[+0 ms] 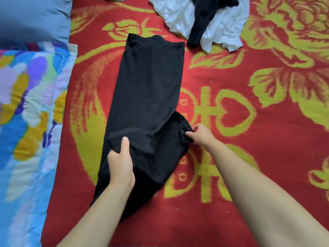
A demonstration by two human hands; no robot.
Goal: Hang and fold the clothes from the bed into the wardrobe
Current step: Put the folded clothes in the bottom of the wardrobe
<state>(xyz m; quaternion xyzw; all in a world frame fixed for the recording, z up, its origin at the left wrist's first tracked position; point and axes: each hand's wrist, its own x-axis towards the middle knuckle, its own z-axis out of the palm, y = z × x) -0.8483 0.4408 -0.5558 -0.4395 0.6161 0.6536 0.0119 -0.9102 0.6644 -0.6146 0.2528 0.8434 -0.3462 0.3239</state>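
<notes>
Black garment (146, 90) flat on red blanket (231, 202), left hand (121, 164) and right hand (202, 135) each pinching its near edge.

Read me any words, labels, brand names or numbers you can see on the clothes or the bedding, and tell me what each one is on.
No readable text in this view.
Black garment: plain, no label or print showing.
White garment: plain.
Red blanket: yellow floral pattern with a heart-tipped ornament, decorative, not letters I can read.
Flowered quilt: flowers only.
</notes>
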